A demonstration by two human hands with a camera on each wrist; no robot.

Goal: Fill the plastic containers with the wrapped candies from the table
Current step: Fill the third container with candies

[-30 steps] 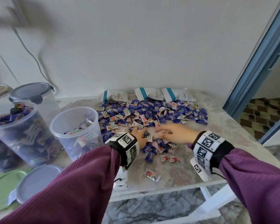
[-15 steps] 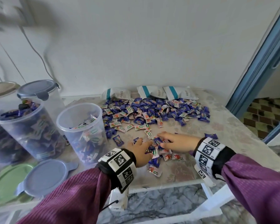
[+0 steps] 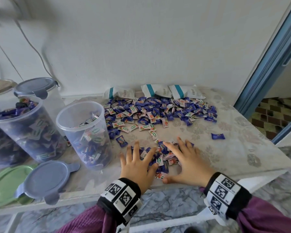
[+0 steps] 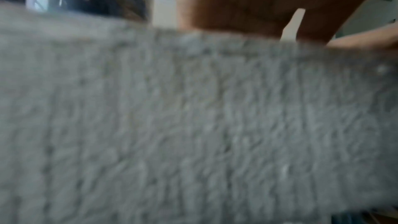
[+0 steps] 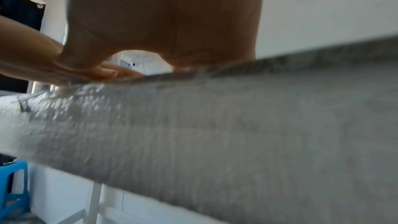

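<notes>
Resting palm-down on the table point(image 3: 238, 132), both hands lie spread wide around a small heap of candies point(image 3: 160, 157) near the front edge. The left hand point(image 3: 138, 163) covers the heap's 9 o'clock side, fingers straight and fanned apart, fingertips touching wrappers. The right hand point(image 3: 186, 160) covers the 3 o'clock side, fingers likewise splayed, its thumb pointing toward the left hand under the heap. Neither hand grips anything. Both wrists wear black bands with white square-patterned markers, above purple sleeves.

From the heap, at 12 o'clock, a much larger spread of wrapped candies point(image 3: 158, 110), blue-purple and white, stretches across the back of the table. One single blue candy point(image 3: 217, 136) lies apart at 2 o'clock. Behind the spread, against the wall, lie three white packets point(image 3: 155, 90) with teal stripes.

At 10 o'clock stands an open plastic container point(image 3: 84, 135), just beside the spread and partly filled with candies. Left of it, touching or nearly so, stands a fuller container point(image 3: 22, 130), heaped to the rim. Behind them is a lidded container point(image 3: 39, 88) with a grey-blue lid. At 8 o'clock, a loose grey-blue lid point(image 3: 47, 179) lies flat near the front edge, overlapping a green lid point(image 3: 5, 184).

Both wrist views are blurred, showing mostly grey tablecloth and the underside of each hand.
</notes>
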